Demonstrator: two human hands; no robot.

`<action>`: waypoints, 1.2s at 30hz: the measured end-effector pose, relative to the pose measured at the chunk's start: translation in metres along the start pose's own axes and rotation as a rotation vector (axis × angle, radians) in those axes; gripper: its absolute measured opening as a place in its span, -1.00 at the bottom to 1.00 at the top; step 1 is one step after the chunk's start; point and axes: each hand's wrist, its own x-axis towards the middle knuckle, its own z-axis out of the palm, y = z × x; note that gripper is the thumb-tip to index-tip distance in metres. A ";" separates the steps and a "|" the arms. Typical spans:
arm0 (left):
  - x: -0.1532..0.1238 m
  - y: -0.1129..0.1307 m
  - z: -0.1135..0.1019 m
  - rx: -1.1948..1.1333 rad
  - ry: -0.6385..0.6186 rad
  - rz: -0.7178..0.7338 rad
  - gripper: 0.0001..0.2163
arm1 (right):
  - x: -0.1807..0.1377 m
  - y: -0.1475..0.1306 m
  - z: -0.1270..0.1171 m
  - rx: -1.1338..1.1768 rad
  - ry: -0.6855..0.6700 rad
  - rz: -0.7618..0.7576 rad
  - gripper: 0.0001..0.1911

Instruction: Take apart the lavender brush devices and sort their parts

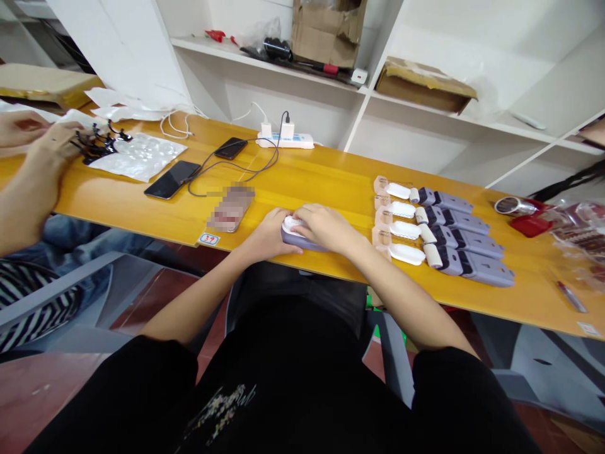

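Observation:
At the table's front edge, my left hand [270, 238] grips the left end of a purple-grey plastic casing [293, 239]. A white part [290, 222] sits in its top. My right hand [328, 228] is closed over the right side of the same casing, its fingers bent onto the white part. The covered portion of the casing is hidden. To the right lie rows of parts: white oblong shells [406, 253], clear pinkish pieces [380, 238], short white cylinders [432, 255] and more purple-grey casings [486, 268].
Two phones, a black one [172, 180] and a smaller one [230, 149], and a blurred-out flat object [232, 208] lie left. Behind are a power strip [286, 140] with cables and white shelving. Another person's hands [54, 142] work far left. A red scoop-like object [532, 221] lies right.

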 end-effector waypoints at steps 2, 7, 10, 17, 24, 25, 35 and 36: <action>0.000 -0.001 0.000 0.004 -0.003 0.005 -0.22 | 0.001 -0.001 0.002 -0.014 -0.012 0.018 -0.68; 0.001 -0.005 0.002 0.004 0.013 0.025 -0.23 | 0.003 -0.003 -0.002 -0.022 0.021 -0.003 -0.74; 0.000 -0.005 0.003 0.010 0.028 0.019 -0.19 | -0.001 -0.002 -0.014 -0.023 0.056 -0.001 -0.76; -0.003 -0.004 0.002 0.008 0.043 0.058 -0.18 | -0.094 0.020 -0.070 0.032 0.307 0.050 -0.76; -0.005 -0.005 0.002 -0.012 0.036 0.024 -0.20 | -0.253 0.056 -0.059 -0.104 0.440 0.304 -0.73; -0.005 -0.005 0.002 -0.010 0.035 0.025 -0.20 | -0.267 0.061 -0.045 -0.101 0.425 0.331 -0.73; -0.005 -0.006 -0.005 0.048 -0.061 0.033 -0.17 | -0.276 0.078 0.021 -0.056 0.460 0.380 -0.66; -0.006 -0.007 -0.007 0.057 -0.074 0.039 -0.18 | -0.269 0.070 0.014 -0.051 0.515 0.378 -0.67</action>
